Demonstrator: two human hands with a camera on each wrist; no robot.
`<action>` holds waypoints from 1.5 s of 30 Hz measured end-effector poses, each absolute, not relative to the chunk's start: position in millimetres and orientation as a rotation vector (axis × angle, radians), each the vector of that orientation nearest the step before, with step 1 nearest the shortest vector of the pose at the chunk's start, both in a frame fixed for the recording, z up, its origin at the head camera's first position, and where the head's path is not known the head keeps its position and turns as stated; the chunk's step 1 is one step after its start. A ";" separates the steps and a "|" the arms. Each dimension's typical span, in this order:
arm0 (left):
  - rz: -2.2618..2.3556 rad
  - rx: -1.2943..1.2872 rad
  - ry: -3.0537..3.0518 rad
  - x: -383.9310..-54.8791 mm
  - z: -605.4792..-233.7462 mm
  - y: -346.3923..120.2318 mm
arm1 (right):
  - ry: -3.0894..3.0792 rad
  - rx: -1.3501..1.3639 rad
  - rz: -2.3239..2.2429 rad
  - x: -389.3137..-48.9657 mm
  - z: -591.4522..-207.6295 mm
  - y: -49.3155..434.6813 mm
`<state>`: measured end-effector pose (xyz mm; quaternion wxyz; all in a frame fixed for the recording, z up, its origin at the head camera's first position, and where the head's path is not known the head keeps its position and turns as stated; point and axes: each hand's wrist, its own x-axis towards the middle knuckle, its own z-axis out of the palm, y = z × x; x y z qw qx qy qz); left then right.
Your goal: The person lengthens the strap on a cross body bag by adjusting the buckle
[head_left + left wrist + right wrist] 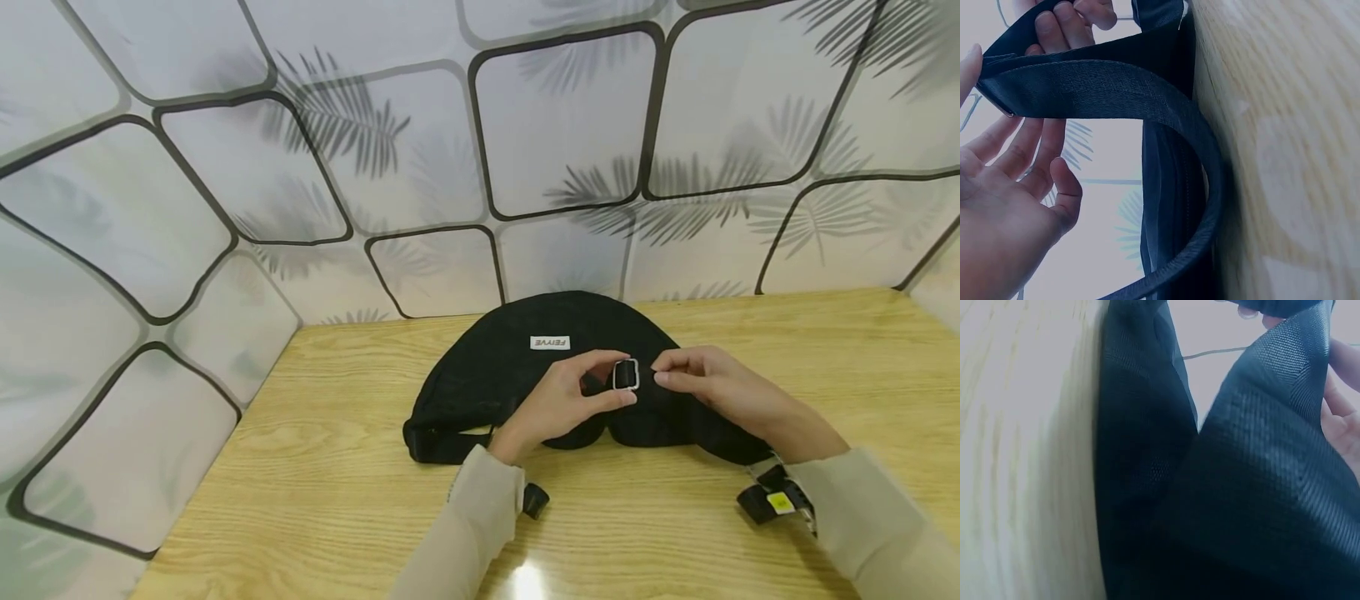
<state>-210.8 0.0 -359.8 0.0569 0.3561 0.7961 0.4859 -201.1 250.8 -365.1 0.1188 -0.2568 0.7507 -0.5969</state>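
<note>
A black fabric bag (480, 375) with a rounded top edge and a small white label (550, 342) lies on the wooden table. Above it, my left hand (558, 404) pinches a silver-rimmed strap buckle (636, 375) between thumb and fingers. My right hand (731, 396), just to the right of the buckle, pinches the black strap (647, 377) with thumb and forefinger. In the left wrist view the strap (1104, 87) loops from the buckle down beside the bag. The strap (1266, 444) covers much of the right wrist view and partly hides a hand there.
The wooden table (315, 500) reaches back to a patterned white wall covering (420, 167), which also rises on the left. Near the left cuff lies a black end piece (536, 500). A black piece with a yellow label (780, 502) sits beside the right cuff.
</note>
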 end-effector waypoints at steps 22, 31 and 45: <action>1.472 1.202 2.430 -208.4 -360.7 5.2 | 2.111 -0.778 -1.719 -201.1 -361.5 246.9; 1.515 1.107 2.456 -209.1 -354.6 -1.4 | 2.108 -0.865 -1.622 -205.2 -363.6 258.2; 1.389 1.273 2.406 -208.8 -363.7 7.2 | 2.154 -0.825 -1.660 -199.7 -360.1 246.8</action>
